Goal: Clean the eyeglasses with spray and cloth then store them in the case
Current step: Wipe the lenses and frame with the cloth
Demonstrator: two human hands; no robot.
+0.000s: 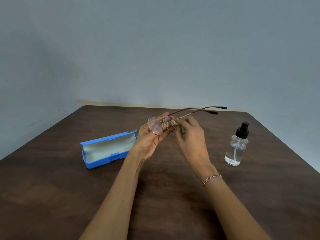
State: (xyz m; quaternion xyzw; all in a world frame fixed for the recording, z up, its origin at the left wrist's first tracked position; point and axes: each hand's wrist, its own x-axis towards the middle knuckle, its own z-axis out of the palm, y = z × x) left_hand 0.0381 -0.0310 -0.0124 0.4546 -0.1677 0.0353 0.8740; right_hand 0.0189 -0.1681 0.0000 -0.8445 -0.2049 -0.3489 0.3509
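Both hands hold the eyeglasses [160, 124] above the table [52, 187].
Left hand [150, 139] grips the frame at one lens, fingers curled; right hand [189, 134] pinches a beige cloth [175, 124] against the other lens. An open blue case [108, 149] lies to the left, a spray bottle [238, 146] stands to the right.

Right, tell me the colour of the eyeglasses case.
The eyeglasses case is bright blue, with a pale greyish lining; the head view shows it.
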